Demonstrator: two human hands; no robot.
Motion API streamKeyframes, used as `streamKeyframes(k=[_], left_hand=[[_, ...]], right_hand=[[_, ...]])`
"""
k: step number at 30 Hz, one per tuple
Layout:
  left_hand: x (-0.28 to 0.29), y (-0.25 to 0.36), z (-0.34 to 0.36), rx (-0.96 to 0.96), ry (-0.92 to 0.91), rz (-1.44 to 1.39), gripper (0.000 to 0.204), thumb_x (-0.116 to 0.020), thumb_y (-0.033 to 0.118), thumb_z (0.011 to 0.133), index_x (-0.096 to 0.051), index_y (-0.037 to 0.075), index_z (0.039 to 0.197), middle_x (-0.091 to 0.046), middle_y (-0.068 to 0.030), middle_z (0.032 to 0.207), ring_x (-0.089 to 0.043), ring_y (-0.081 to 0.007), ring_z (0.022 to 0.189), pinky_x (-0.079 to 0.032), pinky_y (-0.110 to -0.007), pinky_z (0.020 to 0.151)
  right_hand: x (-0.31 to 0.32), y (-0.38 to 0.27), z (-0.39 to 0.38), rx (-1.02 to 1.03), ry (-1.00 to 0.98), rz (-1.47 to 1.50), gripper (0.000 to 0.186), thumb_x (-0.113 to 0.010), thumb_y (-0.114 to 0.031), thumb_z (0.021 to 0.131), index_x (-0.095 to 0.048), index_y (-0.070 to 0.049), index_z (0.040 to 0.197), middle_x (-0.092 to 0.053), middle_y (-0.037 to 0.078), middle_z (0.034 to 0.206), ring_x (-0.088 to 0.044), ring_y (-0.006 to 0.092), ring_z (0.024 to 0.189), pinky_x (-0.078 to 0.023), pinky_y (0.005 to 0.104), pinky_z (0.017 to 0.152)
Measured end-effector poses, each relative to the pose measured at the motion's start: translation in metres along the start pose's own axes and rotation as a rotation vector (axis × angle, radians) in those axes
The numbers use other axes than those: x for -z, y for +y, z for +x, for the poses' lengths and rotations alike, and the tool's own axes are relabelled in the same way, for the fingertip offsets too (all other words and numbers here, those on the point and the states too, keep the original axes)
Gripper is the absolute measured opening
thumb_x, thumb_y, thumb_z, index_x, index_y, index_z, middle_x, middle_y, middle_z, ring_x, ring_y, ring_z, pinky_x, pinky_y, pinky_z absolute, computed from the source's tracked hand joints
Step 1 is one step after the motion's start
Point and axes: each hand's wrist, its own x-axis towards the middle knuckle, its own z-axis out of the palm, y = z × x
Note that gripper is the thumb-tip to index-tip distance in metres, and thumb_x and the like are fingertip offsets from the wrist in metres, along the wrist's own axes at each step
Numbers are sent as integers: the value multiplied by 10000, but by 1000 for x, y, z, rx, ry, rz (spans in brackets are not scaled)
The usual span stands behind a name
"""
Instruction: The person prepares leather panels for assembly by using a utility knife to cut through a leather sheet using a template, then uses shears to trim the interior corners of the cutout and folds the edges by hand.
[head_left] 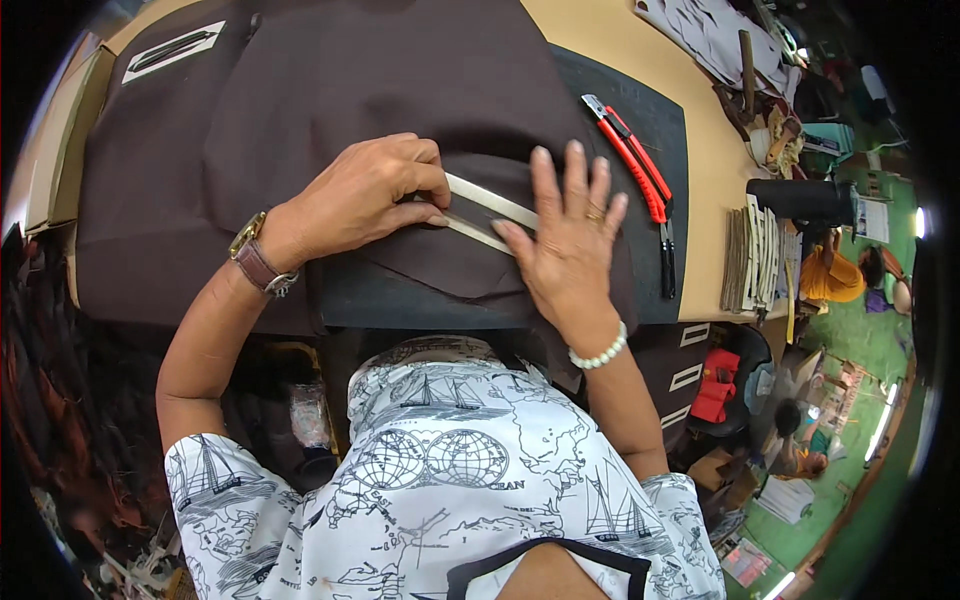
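A dark brown sheet (300,90) of cloth or leather spreads over the table. On its near part lies a dark strip with cream-coloured bands (490,200) along its long edges. My left hand (385,185) pinches the strip's left end between thumb and bent fingers. Flat on the right end rests my right hand (575,235), its fingers spread, hiding that end. Below the strip, a sheet edge sits slightly raised. A similar pale-framed dark slot (172,50) shows at the sheet's far left.
Right of my right hand, a red cutter knife (635,160) and a black-handled tool (668,262) lie on a black mat (655,115). A cardboard box (72,140) stands left; stacked pieces (755,258) and a black roll (800,203) stand right. Other people (835,275) sit farther off.
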Motion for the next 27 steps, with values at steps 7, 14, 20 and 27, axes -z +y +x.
streamKeyframes(k=[7,14,20,27], left_hand=[[8,-1,-8,90,48,47,219,-721,170,696,-570,29,770,-512,-61,779,-512,-243,761,-421,-348,666],[11,-5,-16,116,93,132,251,-742,184,667,-567,40,774,-511,-57,793,-510,-235,766,-421,-345,659],[8,-3,-19,95,131,164,262,-742,190,661,-574,44,800,-522,-59,814,-511,-244,771,-429,-353,670],[-20,40,-36,197,327,331,269,-703,128,675,-601,22,901,-573,-95,949,-564,-265,880,-451,-362,745]], right_hand=[[-14,-18,19,59,19,94,713,-579,-434,821,-290,-157,1411,-186,203,1461,-140,454,1332,-111,658,1006],[-13,-22,20,71,22,60,701,-580,-427,820,-295,-180,1411,-206,193,1453,-155,454,1326,-129,678,984],[-15,-36,35,173,0,106,752,-618,-409,796,-263,-178,1417,-217,182,1445,-163,451,1321,-137,682,983],[19,-8,86,429,-226,157,697,-679,-320,753,-385,-50,1323,-438,169,1319,-395,338,1239,-285,525,1014]])
